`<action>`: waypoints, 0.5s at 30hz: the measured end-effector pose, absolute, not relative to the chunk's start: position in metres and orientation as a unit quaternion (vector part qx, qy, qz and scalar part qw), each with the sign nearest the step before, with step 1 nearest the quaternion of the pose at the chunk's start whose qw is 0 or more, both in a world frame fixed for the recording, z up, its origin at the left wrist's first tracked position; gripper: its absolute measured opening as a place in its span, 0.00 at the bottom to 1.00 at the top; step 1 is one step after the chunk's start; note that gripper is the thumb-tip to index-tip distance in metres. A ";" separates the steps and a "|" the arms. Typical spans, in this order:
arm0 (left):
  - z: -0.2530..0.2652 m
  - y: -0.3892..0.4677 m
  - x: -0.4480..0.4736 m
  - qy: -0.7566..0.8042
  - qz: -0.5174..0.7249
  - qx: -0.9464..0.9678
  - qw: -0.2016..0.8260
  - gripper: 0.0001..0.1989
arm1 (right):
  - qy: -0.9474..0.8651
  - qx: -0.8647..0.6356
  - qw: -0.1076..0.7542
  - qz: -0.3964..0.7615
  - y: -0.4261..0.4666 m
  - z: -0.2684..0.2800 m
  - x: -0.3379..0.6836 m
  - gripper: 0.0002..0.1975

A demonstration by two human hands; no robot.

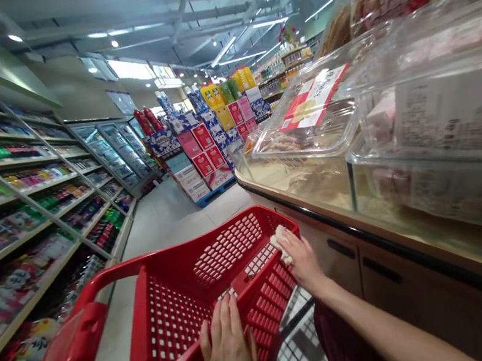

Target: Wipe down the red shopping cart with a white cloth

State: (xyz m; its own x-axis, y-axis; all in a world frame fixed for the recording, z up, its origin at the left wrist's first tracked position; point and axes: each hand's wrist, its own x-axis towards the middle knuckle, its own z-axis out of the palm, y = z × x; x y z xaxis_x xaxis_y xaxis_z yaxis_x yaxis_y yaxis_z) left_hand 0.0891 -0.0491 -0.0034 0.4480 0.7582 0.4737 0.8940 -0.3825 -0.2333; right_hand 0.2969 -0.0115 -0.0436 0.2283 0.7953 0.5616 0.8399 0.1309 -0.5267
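White cloth (280, 245) is held under the right hand (302, 260) on the cart (180, 259).

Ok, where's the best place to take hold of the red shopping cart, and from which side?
Probably by the middle of the push handle of the red shopping cart, coming from its outer side, at the left of the view. That thick bar juts out beyond the perforated end panel, leaving an open gap to wrap around it.
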 end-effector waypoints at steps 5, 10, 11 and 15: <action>-0.007 -0.045 0.085 -0.521 -0.149 -0.810 0.226 0.26 | -0.704 -0.576 0.413 -0.045 -0.009 -0.049 0.294 0.28; -0.005 -0.039 0.081 -0.536 -0.143 -0.804 0.213 0.26 | -0.589 -0.688 0.422 -0.021 0.004 -0.052 0.315 0.29; -0.005 -0.037 0.080 -0.544 -0.143 -0.799 0.211 0.26 | -0.595 -0.680 0.428 -0.024 0.006 -0.054 0.314 0.30; -0.004 -0.030 0.078 -0.559 -0.139 -0.789 0.214 0.25 | -0.700 -0.571 0.428 -0.034 0.008 -0.056 0.302 0.30</action>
